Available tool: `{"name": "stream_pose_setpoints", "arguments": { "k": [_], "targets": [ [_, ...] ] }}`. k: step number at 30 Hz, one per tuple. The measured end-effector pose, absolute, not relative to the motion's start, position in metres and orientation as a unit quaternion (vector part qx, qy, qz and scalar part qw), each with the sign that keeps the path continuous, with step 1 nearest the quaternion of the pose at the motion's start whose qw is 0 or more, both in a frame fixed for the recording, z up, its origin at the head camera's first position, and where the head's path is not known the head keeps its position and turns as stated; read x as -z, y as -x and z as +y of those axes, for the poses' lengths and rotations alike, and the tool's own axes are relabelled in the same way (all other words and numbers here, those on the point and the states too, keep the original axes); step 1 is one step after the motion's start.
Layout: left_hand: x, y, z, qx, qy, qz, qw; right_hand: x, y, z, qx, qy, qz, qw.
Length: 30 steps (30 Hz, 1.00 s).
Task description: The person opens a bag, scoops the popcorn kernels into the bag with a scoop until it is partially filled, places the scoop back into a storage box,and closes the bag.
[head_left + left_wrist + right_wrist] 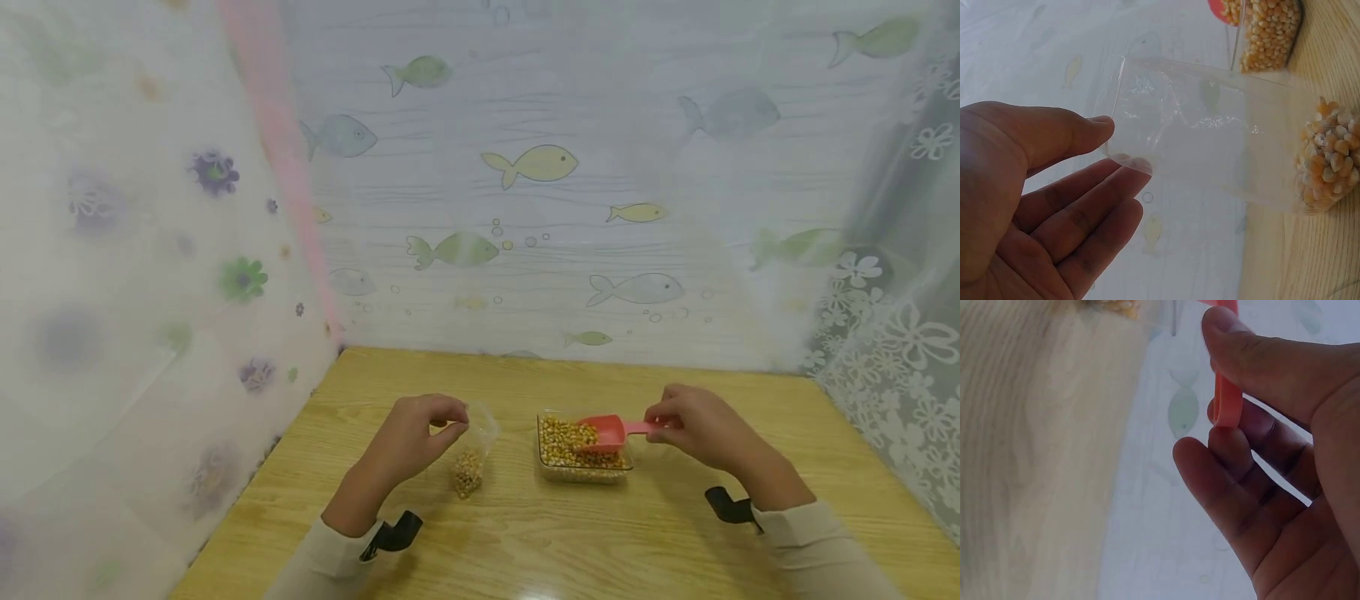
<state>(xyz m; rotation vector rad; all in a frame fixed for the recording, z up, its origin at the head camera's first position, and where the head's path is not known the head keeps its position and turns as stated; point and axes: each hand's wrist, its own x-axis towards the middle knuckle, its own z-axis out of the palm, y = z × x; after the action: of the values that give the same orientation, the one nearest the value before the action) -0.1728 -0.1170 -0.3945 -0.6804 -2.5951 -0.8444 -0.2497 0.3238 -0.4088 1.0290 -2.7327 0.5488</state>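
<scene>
My left hand [422,429] pinches the top edge of a clear plastic bag [1197,125] between thumb and fingers. Corn kernels [1335,156] fill the bottom of the bag, which reaches down to the table. To its right stands a clear rectangular container [585,477] full of yellow corn kernels [558,442]. The handle of a red scoop [611,433] is pinched by my right hand [697,425]. The scoop's bowl lies in the container among the kernels, its front part covered by them. In the right wrist view the scoop's handle [1229,403] sits between thumb and fingers.
Everything stands on a wood-grain table [487,550]. Behind it hangs a sheet printed with fish [540,162], and a flower-patterned sheet [112,333] hangs on the left. Sheer fabric with white flowers [915,333] borders the right side.
</scene>
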Motion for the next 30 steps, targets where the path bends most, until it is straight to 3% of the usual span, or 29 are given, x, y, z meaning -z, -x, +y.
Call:
{"name": "stream_pose_setpoints", "arguments": {
  "k": [13, 30],
  "targets": [
    [0.394, 0.174, -0.117, 0.293, 0.234, -0.912, 0.165, 0.432, 0.253, 0.32, -0.275, -0.334, -0.892, 0.127],
    [0.398, 0.176, -0.117, 0.3, 0.248, -0.907, 0.164, 0.407, 0.254, 0.299, -0.268, -0.379, -0.873, 0.152]
  ]
}}
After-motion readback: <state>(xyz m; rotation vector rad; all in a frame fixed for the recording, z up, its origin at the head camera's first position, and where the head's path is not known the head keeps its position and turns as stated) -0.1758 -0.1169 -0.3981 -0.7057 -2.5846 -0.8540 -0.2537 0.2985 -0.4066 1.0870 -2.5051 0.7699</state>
